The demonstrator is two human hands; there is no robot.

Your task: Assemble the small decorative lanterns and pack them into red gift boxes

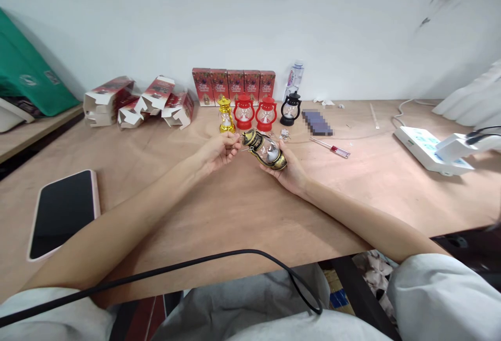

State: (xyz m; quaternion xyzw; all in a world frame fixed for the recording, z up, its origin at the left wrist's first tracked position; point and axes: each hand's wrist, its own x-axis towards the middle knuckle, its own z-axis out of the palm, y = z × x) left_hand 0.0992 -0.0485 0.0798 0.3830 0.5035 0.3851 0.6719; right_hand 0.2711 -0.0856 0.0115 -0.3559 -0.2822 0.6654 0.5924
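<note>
A small bronze-and-black toy lantern (268, 151) with a clear globe lies tilted in my right hand (291, 171), whose fingers wrap round its base. Its top points up and to the left. My left hand (224, 150) is beside that top, thumb and forefinger pinched together; whatever they hold is too small to make out. Behind my hands stand a gold lantern (226, 116), two red lanterns, the left red one (245, 112) and the right red one (266, 114), and a black lantern (290, 109). Some small bits (285, 134) lie in front of the black one.
Several red boxes (235, 84) stand along the wall; opened boxes (107, 102) lie left. A phone (64, 213) rests at front left. Right are a screwdriver (332, 148) and a power strip (425, 145). A black cable (219, 254) crosses before me.
</note>
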